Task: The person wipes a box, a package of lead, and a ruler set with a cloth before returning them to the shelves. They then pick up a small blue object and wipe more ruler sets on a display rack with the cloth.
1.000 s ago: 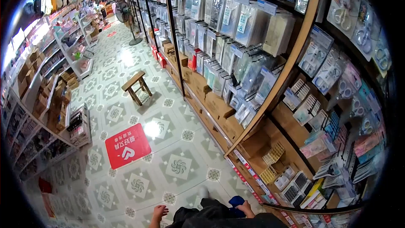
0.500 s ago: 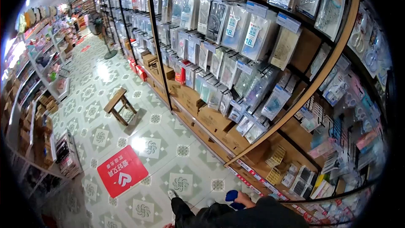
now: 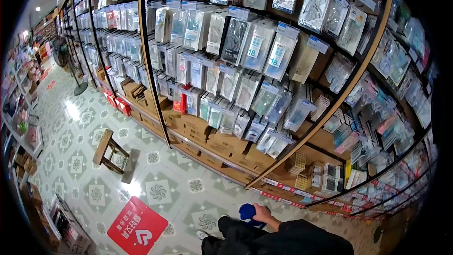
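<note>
My right hand [image 3: 262, 213] is at the bottom centre, with its fingers wrapped round a dark blue cloth-like thing [image 3: 247, 211]. The sleeve of that arm is black. Below the hand, my dark trousers and a light shoe [image 3: 203, 234] show on the tiled floor. My left hand is out of the frame. The hanging clear packets [image 3: 278, 56] on the shelf rack are well beyond the right hand, which does not touch them.
A small wooden stool [image 3: 104, 147] stands on the floor. A red floor sign [image 3: 137, 226] lies at the lower left. A standing fan [image 3: 61, 54] is farther down the aisle. Cardboard boxes [image 3: 226, 144] fill the rack's bottom shelf, and more shelving runs along the left.
The view has turned to the right, so the rack and stool appear farther left. The right hand stays closed on the blue thing. The left hand, barely visible at the bottom edge before, is now gone.
</note>
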{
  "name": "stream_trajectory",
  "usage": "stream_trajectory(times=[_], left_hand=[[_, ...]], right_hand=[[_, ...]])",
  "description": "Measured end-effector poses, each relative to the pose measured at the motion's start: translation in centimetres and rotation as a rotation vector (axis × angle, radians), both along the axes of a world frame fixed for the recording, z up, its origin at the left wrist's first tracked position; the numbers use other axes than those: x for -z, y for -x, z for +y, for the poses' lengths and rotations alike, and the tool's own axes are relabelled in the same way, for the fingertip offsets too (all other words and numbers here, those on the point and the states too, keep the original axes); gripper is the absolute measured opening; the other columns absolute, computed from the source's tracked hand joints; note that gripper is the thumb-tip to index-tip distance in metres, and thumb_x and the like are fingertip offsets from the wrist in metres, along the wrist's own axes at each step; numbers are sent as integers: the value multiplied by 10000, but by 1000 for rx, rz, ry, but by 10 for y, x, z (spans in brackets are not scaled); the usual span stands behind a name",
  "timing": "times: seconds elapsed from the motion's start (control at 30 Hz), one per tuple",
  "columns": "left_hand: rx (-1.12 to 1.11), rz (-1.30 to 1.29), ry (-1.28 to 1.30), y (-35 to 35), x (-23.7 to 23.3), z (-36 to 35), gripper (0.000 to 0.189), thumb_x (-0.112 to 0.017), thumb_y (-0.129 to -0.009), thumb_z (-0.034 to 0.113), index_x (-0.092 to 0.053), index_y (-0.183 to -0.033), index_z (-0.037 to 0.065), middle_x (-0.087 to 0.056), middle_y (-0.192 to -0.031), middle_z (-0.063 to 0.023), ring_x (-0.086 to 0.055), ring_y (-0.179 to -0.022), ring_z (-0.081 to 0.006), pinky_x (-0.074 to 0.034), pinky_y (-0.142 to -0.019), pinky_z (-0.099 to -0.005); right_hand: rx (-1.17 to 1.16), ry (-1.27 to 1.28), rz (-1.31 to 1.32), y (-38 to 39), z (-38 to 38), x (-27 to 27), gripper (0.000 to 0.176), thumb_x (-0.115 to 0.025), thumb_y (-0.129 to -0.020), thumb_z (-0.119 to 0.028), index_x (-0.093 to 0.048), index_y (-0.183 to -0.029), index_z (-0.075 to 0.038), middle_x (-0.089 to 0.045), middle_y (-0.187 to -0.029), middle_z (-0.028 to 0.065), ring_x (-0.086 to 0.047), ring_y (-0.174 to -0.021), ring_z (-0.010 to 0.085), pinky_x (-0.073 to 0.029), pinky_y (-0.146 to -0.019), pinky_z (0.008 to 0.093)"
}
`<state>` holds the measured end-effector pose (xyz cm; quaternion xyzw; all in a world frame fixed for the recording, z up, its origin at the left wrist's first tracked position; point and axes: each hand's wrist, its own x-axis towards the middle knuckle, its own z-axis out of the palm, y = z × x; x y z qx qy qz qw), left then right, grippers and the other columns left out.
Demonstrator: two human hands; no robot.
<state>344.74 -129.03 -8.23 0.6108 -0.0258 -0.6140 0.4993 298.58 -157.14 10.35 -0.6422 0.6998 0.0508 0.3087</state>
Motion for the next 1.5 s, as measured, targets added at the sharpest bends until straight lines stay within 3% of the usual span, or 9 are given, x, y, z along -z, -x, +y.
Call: stream_trajectory(times=[0.17, 0.43, 0.5, 0.6, 0.7, 0.9, 1.1, 1.27, 1.5], left_hand=[[154, -16, 12, -67, 3, -163, 180, -633, -905, 244, -565, -949, 83, -646, -800, -69, -583, -554, -137, -449, -437, -224], [375, -202, -153, -50, 6, -320, 226, -596, -887, 178, -591, -1021, -4, -687, -875, -143, -691, -729, -254, -549, -577, -345], [451, -213, -337, -20, -81, -361, 235, -602, -895, 168, -605, -1044, -14, -692, -884, -144, -689, -733, -252, -563, -564, -362], [665, -242, 232, 12, -72, -425, 235, -644, -865, 184, -672, -975, -23, -698, -870, -89, -640, -779, -149, -502, -726, -288], [897, -709, 578, 60, -141, -553, 272, -606, -908, 194, -647, -1028, -47, -697, -891, -93, -627, -825, -159, -506, -740, -328], [822, -721, 1124, 123, -456, -714, 301, -623, -875, 97, -570, -1163, 28, -655, -906, -100, -638, -820, -191, -502, -733, -314], [502, -777, 1494, 152, -572, -801, 587, -711, -819, 108, -453, -1341, 34, -580, -1214, -134, -570, -1093, -213, -468, -882, -335], [652, -496, 1508, 183, -578, -856, 804, -785, -770, 153, -332, -1428, 61, -537, -1279, -183, -544, -1164, -266, -440, -980, -376], [905, -15, 1553, 211, -567, -909, 917, -756, -722, -46, -252, -1469, 122, -467, -1326, -106, -494, -1176, -194, -444, -964, -331]], right_hand=[[107, -212, 63, 36, 27, 17, 854, -732, -697, -400, -395, -1311, 88, -637, -912, 287, -628, -846, 430, -500, -791, 475], [527, -477, 385, 12, 48, 26, 611, -711, -725, -405, -537, -1186, -44, -653, -991, 208, -617, -983, 369, -471, -881, 464], [596, -391, 526, -12, 25, 9, 543, -707, -719, -399, -583, -1141, -81, -658, -1006, 184, -614, -1006, 358, -469, -887, 463], [390, -333, 39, 32, -24, 53, 614, -685, -660, -376, -541, -1175, -75, -632, -1072, 230, -593, -1012, 429, -473, -884, 490], [394, -83, -46, -12, -117, -1, 793, -711, -677, -376, -424, -1354, -80, -636, -1090, 221, -604, -998, 415, -486, -857, 483], [440, 603, -712, -56, -271, -155, 786, -802, -660, -80, -434, -1354, -82, -552, -1283, 136, -546, -1170, 261, -438, -975, 375], [411, 1194, -794, -85, -343, -350, 825, -740, -600, -38, -359, -1331, -34, -449, -1245, 132, -457, -1182, 237, -350, -1048, 357], [135, 1841, 55, -111, -408, -443, 782, -776, -546, -30, -494, -1272, -93, -523, -1101, 140, -574, -982, 348, -464, -906, 399], [-210, 1806, 708, -136, -468, -495, 630, -767, -558, -106, -653, -1154, -277, -538, -999, 130, -598, -879, 318, -525, -712, 403]])
